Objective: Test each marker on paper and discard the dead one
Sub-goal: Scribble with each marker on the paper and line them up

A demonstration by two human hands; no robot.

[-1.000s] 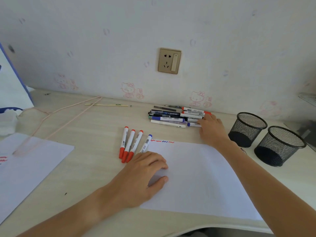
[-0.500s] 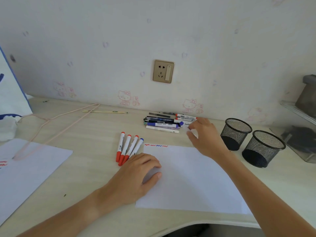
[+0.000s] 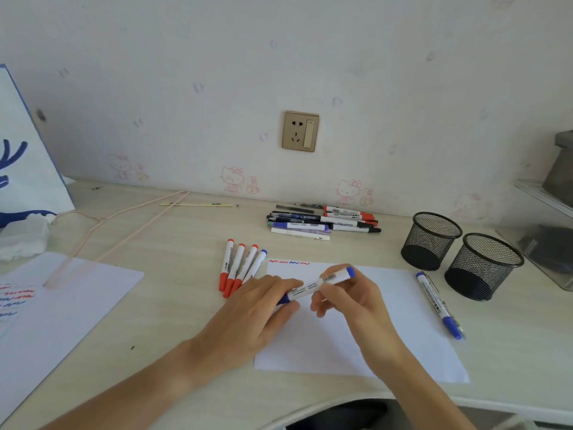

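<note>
Both hands hold one blue-capped white marker [image 3: 319, 283] above the white test paper [image 3: 387, 324]. My left hand [image 3: 260, 308] grips the capped end at the lower left; my right hand [image 3: 347, 296] pinches the barrel, its blue tail end sticking up to the right. Short red and blue scribbles [image 3: 289, 262] run along the paper's top edge. Several tested markers [image 3: 240, 268], red and blue, lie side by side left of the paper. A pile of mixed markers and pens [image 3: 319, 223] lies near the wall. Another blue marker [image 3: 437, 304] lies by the paper's right edge.
Two black mesh pen cups [image 3: 431, 240] [image 3: 483, 265] stand at the right. A second sheet with scribbles [image 3: 55, 308] lies at the left, a pink wire hanger [image 3: 102, 237] partly on it. A white and blue bag [image 3: 21, 150] stands at far left. The desk's front edge curves inward.
My right hand left the pile with a blue marker and brought it over the paper. My left hand lifted off the sheet and took hold of the marker's capped end.
</note>
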